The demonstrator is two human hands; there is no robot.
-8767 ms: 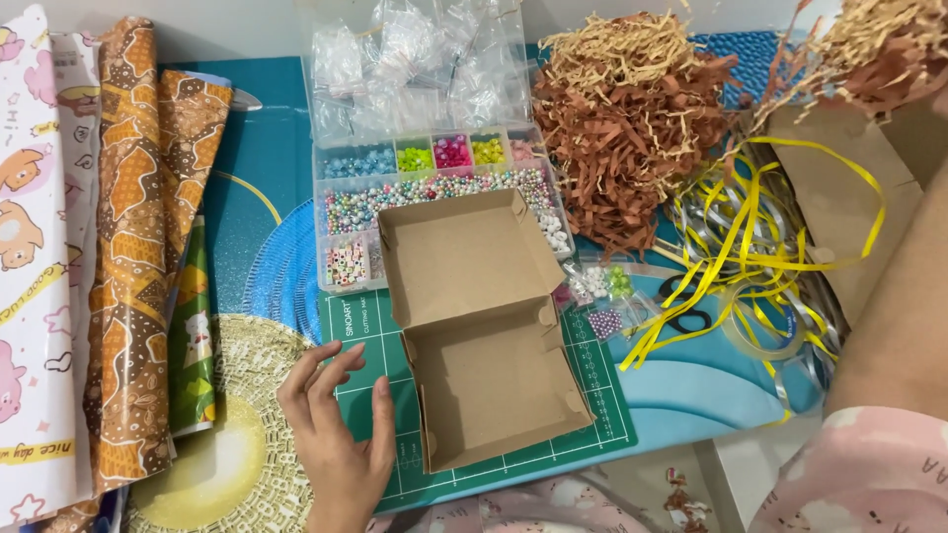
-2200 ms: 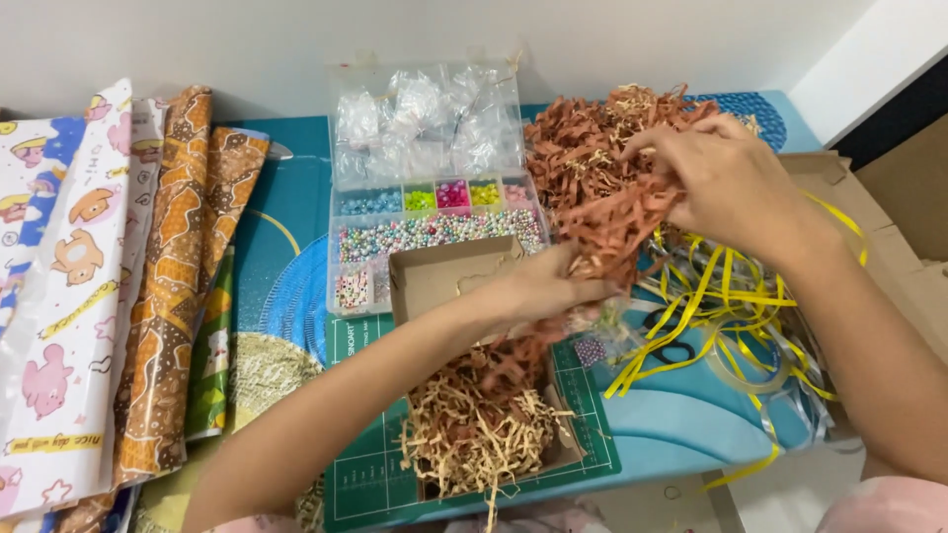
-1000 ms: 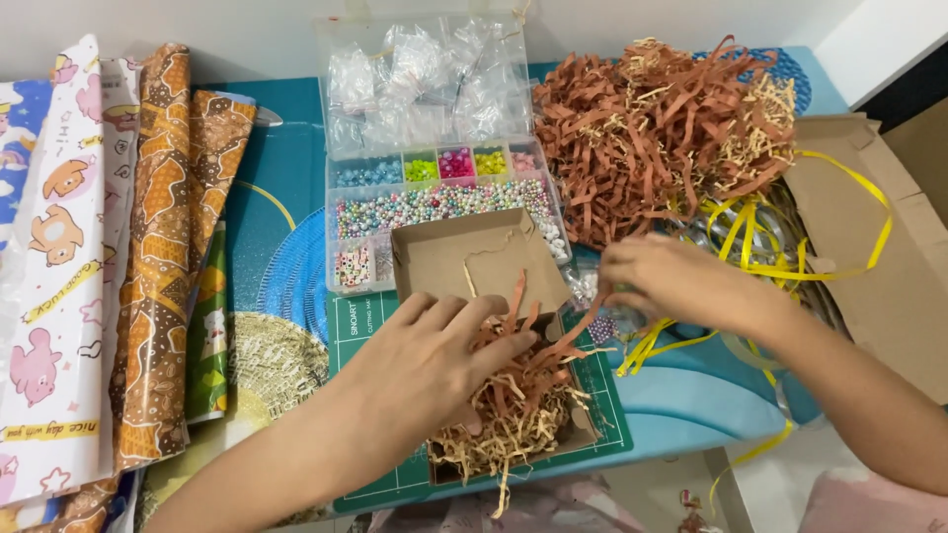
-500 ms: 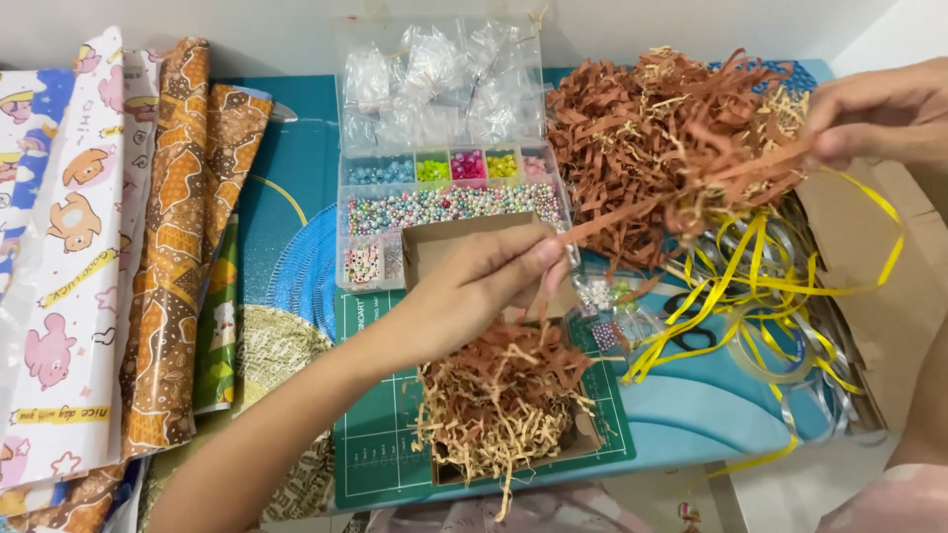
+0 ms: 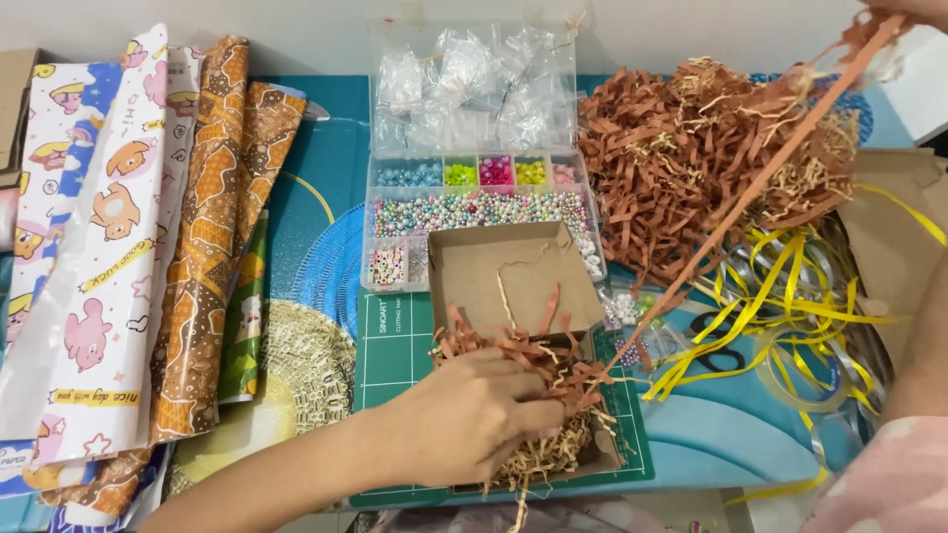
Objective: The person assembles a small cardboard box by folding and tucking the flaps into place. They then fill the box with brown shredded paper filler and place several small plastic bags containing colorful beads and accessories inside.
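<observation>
An open brown cardboard box (image 5: 504,276) sits on a green cutting mat (image 5: 395,341), partly filled with brown and tan shredded paper (image 5: 553,444). My left hand (image 5: 474,419) presses down on that filling, fingers closed over the strands. A long brown paper strip (image 5: 750,188) stretches taut from the box up to the top right corner. My right hand (image 5: 913,10) is barely in view there, pinching the strip's upper end. A big pile of brown shredded paper (image 5: 701,158) lies behind the box to the right.
A clear bead organiser (image 5: 474,188) with coloured beads and small bags stands behind the box. Rolled patterned wrapping papers (image 5: 148,237) lie at the left. Yellow and silver ribbons (image 5: 790,306), scissors (image 5: 716,341) and a cardboard piece (image 5: 899,237) lie at the right.
My left hand moved from above the box down onto the shredded paper inside. My right hand rose further up and right, pulling one long strip taut out of the box.
</observation>
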